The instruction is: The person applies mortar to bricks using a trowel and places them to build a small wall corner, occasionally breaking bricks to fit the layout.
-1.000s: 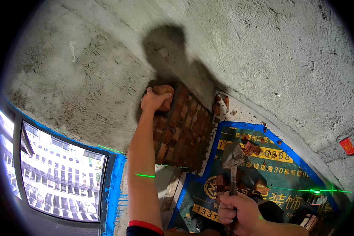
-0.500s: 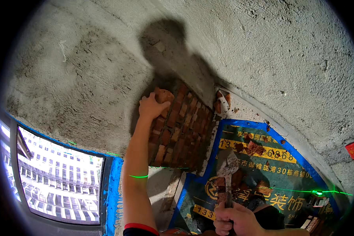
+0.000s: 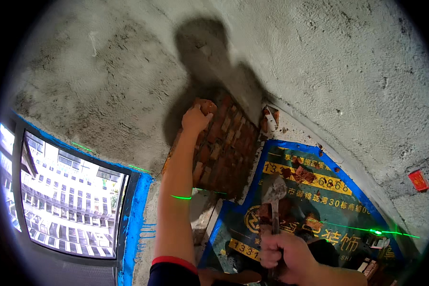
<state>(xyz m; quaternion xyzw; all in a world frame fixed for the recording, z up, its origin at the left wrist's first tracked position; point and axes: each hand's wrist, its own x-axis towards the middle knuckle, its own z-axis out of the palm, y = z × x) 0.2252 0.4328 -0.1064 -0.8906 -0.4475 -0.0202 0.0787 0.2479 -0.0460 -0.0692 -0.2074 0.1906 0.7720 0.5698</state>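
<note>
My left hand (image 3: 195,119), arm stretched forward, is closed around a reddish piece of brick (image 3: 206,106) at the upper left end of a small brick wall (image 3: 226,143). That wall stands in the corner against the rough plaster; whether the brick piece rests on it, I cannot tell. Low in the view, my right hand (image 3: 286,255) is wrapped around the handle of a trowel (image 3: 275,193). Grey mortar seems to coat its blade, which points away from me, over the floor sheet. The fingertips of my left hand are partly hidden behind the brick.
A dark green printed sheet (image 3: 319,202) edged with blue tape covers the floor, with broken brick pieces (image 3: 304,175) on it. A laser level (image 3: 377,238) throws green lines at right. A window (image 3: 71,200) lies left. A red packet (image 3: 418,181) is at far right.
My left hand has moved slightly right and farther over the wall with the brick piece. My right hand keeps the trowel in nearly the same place. The whole view has shifted a little.
</note>
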